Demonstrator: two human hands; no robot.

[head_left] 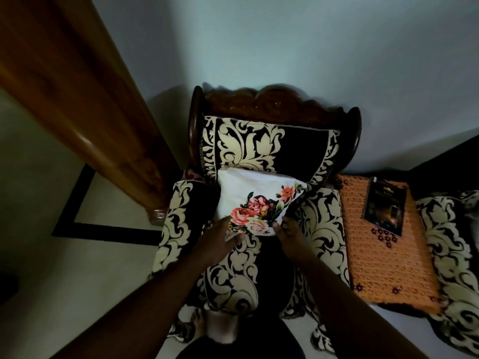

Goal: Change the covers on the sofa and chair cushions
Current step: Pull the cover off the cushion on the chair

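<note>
A white cushion (248, 195) with a print of pink and red roses leans on the seat of a carved wooden chair (274, 99), against its black-and-cream backrest cover (248, 143). My left hand (220, 239) lies with straight fingers against the cushion's lower left corner. My right hand (285, 234) touches the cushion's lower right edge, thumb on the fabric; the other fingers are hidden in shadow. Both armrests and the seat (233, 275) wear the same black-and-cream leaf pattern.
A wooden door (77, 86) stands open at the left, close to the chair's arm. Right of the chair is a small table with an orange cloth (383, 250) and a dark booklet (385, 206). Another patterned seat (451, 250) is at far right. My feet are below.
</note>
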